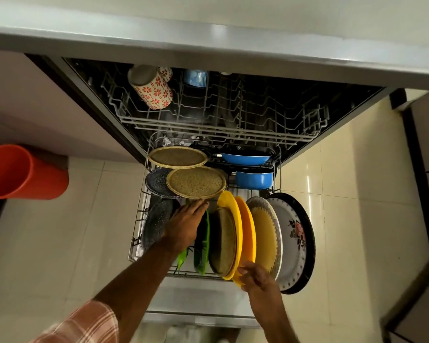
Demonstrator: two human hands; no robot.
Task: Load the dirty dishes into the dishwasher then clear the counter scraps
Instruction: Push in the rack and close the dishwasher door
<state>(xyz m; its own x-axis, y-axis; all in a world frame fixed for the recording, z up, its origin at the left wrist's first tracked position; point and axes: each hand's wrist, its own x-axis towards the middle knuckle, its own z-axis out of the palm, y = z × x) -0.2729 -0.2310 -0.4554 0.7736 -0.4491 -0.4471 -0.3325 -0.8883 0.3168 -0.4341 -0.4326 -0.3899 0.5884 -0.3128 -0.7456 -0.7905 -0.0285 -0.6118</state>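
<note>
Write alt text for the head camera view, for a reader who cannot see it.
Seen from above, a person's left hand reaches among plates standing on edge in a pulled-out lower dishwasher rack, while the right hand touches the rim of an orange plate. The upper rack holds a red-flowered mug; an orange bucket sits at left.

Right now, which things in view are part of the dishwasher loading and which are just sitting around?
Part of the job:
- lower rack
- yellow plates
- floral plate
- woven plate, left hand touching it
- blue pots
- patterned mug
- right hand at yellow plates

Just about:
- orange bucket
</note>
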